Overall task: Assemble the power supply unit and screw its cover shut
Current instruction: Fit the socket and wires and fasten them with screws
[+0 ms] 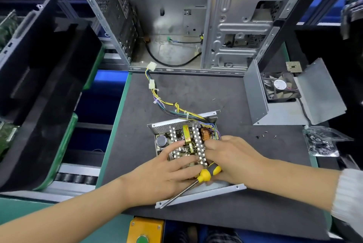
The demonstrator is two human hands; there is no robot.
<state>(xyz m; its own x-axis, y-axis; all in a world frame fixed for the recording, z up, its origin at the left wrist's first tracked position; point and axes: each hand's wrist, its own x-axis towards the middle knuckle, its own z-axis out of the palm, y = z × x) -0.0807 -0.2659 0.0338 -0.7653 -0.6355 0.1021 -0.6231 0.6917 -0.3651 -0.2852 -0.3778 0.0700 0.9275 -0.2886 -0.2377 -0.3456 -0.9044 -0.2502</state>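
Both hands rest on the open power supply unit (184, 144) at the middle of the dark mat (196, 89).

Left hand (163, 172) lies flat, fingers straight, on the circuit board; right hand (233, 156) grips one yellow-and-black screwdriver (206, 175) beside it, hiding most of the handle. One cover (290, 103) holding one fan (280, 87) sits well right of the unit, about five loose screws (264, 136) between them. One wire bundle (167, 103) runs behind the unit with two white connectors.
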